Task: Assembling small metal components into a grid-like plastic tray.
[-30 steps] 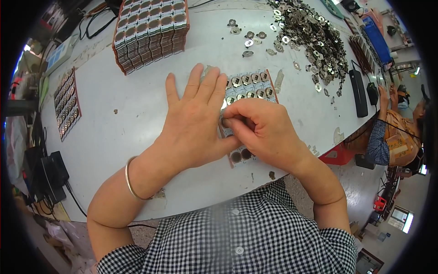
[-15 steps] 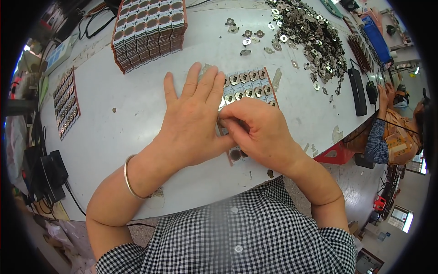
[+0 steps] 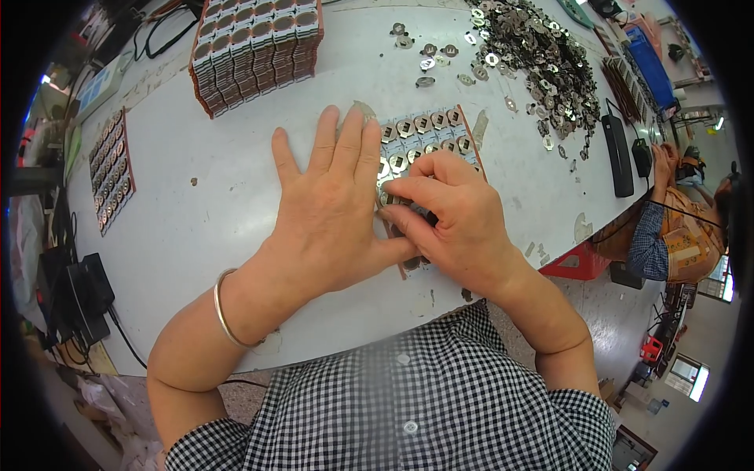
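Note:
A panel of small circuit boards [image 3: 430,139] lies on the table, with rows of round metal clips [image 3: 405,128] seated on its far part. My left hand [image 3: 326,208] rests flat along the panel's left edge, fingers stretched and spread, thumb reaching over the panel's near part. Over the panel's left side, my right hand [image 3: 455,216] has thumb and index finger bent toward each other around a small metal clip [image 3: 387,198] at the board. The fingers partly cover that clip, and my right hand hides much of the panel's middle and near rows.
A large heap of loose metal clips [image 3: 542,71] lies at the far right, several strays nearer. A tall stack of board panels [image 3: 255,59] stands far left. Another filled panel [image 3: 112,173] lies at the left. A black bar-shaped device [image 3: 616,155] and a co-worker [image 3: 675,228] are at right.
My right thumb and index fingertips have parted slightly, baring the metal clip between them. The panel appears a little higher in view. My left hand stays flat in nearly the same place.

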The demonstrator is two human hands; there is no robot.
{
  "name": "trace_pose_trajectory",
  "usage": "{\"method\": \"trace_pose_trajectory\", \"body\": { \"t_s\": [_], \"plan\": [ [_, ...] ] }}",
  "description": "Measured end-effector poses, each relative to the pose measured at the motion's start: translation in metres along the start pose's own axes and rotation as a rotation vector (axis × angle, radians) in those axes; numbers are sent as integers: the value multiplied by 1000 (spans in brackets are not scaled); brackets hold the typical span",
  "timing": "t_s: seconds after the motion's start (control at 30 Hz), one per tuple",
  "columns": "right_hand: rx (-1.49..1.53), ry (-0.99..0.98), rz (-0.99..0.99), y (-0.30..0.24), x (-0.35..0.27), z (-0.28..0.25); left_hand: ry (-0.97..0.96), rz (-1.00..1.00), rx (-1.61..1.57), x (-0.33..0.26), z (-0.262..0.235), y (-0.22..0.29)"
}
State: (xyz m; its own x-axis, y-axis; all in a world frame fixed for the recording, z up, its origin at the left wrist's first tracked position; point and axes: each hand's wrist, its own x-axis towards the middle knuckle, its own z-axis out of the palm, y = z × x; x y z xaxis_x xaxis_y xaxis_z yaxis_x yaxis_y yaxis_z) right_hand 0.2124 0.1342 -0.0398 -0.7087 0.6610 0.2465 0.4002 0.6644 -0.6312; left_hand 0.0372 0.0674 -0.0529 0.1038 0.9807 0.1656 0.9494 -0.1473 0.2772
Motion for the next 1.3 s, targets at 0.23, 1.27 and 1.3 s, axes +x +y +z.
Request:
{"method": "trace_pose_trajectory", "body": {
  "t_s": [0.23, 1.27, 1.3],
  "plan": [
    [-44, 46, -8, -4, -2, 6, -5, 8, 15, 1, 3, 0],
    [-48, -2, 69, 71, 74, -48, -71, 124, -106, 1, -8, 10],
    [-46, -7, 67, 70, 76, -49, -85, 125, -103, 1, -8, 10]
  ]
}}
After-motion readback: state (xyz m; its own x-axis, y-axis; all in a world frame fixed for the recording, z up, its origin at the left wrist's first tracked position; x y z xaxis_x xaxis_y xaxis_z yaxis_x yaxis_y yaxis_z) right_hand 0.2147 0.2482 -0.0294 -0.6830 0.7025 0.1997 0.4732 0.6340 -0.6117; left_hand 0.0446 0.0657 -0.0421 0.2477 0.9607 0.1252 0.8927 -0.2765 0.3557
